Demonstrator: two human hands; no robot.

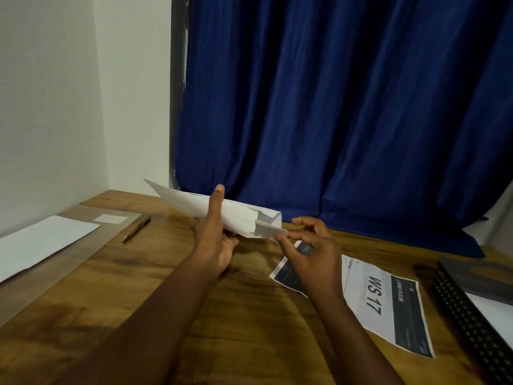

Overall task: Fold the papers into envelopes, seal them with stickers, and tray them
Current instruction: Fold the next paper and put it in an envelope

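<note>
While held clear of the wooden table (172,309), seen from the head camera: a partly folded white paper (194,207), slanted, far corner raised toward the left rear, near end lower toward the right. Gripped around the middle by the left hand (215,240), thumb laid straight up across the top face, remaining fingers curled beneath. Pinched at the near right corner, on a narrow folded flap, by the right hand (313,254), thumb and forefinger closed on the paper's edge, other fingers loosely curled above. Rolled or curled over along the right end, just behind the flap.

Spread flat on the table at far left: a white sheet (44,240). Just behind it, a small white rectangle (111,218), possibly a sticker, too small to tell for certain. Beside those, nearer the centre, a dark pen (136,229), lying at an angle.

Lying under and to the right of the right hand: a printed sheet (388,307) marked "WS 17" with a dark band, overlapping another dark-printed page (286,273). Set at the far right edge: a black perforated tray (472,323), with something white inside, only partly visible.

Hung behind the table: a deep blue curtain (333,107), pooled onto the tabletop at the right. Stood at the left: a pale wall (55,107).
</note>
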